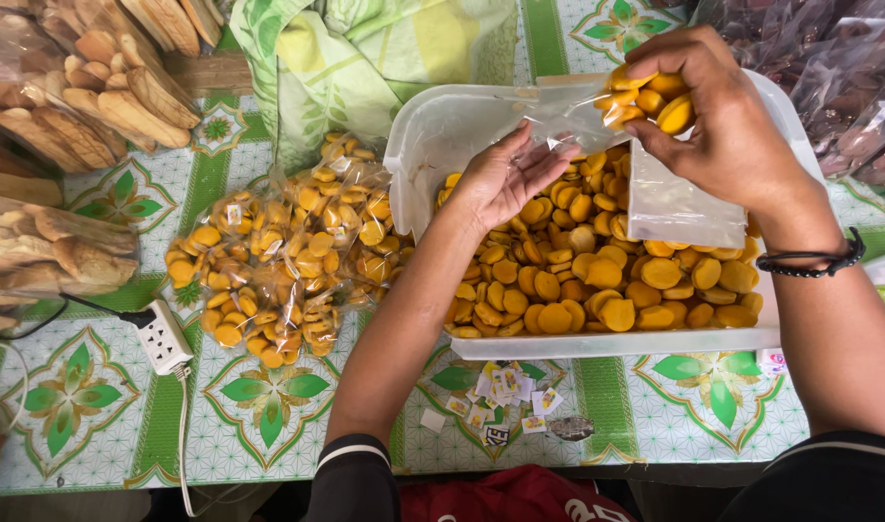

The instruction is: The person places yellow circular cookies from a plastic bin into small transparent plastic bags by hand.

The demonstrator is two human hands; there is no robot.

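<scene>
The right hand (718,116) is curling its fingers around a fistful of round orange biscuits (649,97), gripping them at the mouth of a clear plastic bag (679,203) that is hanging down over the tub. The left hand (505,174) is lying palm up with fingers loosely spread, its fingertips pinching the bag's upper edge and holding it apart; the two hands are working close together at the bag's opening, not touching each other. A black beaded bracelet (815,261) is circling the right wrist. Both hands are hovering above a white plastic tub (433,135) that is holding a deep layer of the same orange biscuits (597,280). Just left of the tub, sealed bags of orange biscuits (278,251) are lying in a heap on the green patterned tablecloth (75,396). Farther left, bags of pale oblong rusks (75,97) are stacking up, and a white power strip (162,335) is resting near the table's edge. Small paper labels (501,391) are lying scattered below the tub.
</scene>
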